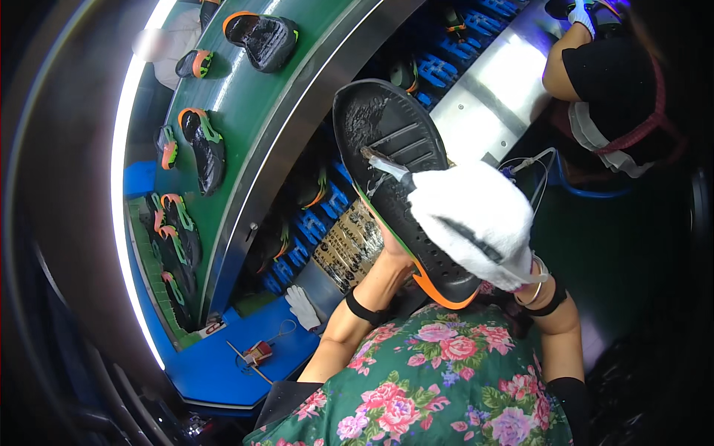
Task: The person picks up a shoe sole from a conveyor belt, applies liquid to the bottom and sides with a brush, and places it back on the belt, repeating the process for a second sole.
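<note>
A black shoe sole (405, 123) with an orange and green rim is tilted up in front of me. My left hand (396, 244) grips its edge from below, most of its fingers hidden behind the sole. In a white glove, my right hand (476, 219) is closed around a brush (388, 165) with a pale handle. The brush's dark tip touches the inner face of the sole, where a wet, shiny patch covers the toe end. Glove fabric hides the individual fingers.
Several soles, one of them a black sole (260, 41), lie along a green conveyor belt (230, 93) at left. A blue table (216, 375) carries a white glove (302, 308) and a small red object (258, 352). Blue racks (309, 225) stand behind. Another person (606, 82) works at far right.
</note>
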Motion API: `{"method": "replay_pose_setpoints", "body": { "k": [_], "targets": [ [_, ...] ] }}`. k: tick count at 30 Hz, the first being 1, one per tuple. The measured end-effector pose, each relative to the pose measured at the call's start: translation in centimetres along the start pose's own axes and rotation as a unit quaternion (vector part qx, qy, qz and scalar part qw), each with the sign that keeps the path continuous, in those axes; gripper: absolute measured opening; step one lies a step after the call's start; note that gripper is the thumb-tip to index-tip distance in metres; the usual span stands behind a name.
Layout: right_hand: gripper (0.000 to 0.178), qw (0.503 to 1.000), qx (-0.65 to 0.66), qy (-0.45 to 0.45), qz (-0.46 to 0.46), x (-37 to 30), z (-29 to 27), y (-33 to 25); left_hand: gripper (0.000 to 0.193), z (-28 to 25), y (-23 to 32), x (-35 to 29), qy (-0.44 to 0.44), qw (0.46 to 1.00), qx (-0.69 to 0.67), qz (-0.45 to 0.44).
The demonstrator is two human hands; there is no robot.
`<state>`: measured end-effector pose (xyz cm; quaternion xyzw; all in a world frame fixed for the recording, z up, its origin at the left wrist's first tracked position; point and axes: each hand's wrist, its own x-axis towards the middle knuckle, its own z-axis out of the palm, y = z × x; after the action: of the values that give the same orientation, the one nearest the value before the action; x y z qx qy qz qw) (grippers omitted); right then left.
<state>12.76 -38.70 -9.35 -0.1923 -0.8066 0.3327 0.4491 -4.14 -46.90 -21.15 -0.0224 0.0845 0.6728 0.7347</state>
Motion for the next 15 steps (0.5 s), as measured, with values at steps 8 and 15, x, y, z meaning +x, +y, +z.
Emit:
{"method": "replay_pose_setpoints", "body": {
  "k": [8, 15],
  "targets": [
    [0.022, 0.997, 0.075, 0.010, -0.011, 0.8, 0.8, 0.2, 0.136, -1.9, 2.2, 0.0, -0.148, 0.987, 0.021, -0.052],
    [0.024, 0.998, 0.020, -0.002, -0.052, -1.2, 2.7, 0.6, 0.128, 0.1, 2.5, 1.1, -0.113, 0.989, 0.088, -0.042]
  ]
}}
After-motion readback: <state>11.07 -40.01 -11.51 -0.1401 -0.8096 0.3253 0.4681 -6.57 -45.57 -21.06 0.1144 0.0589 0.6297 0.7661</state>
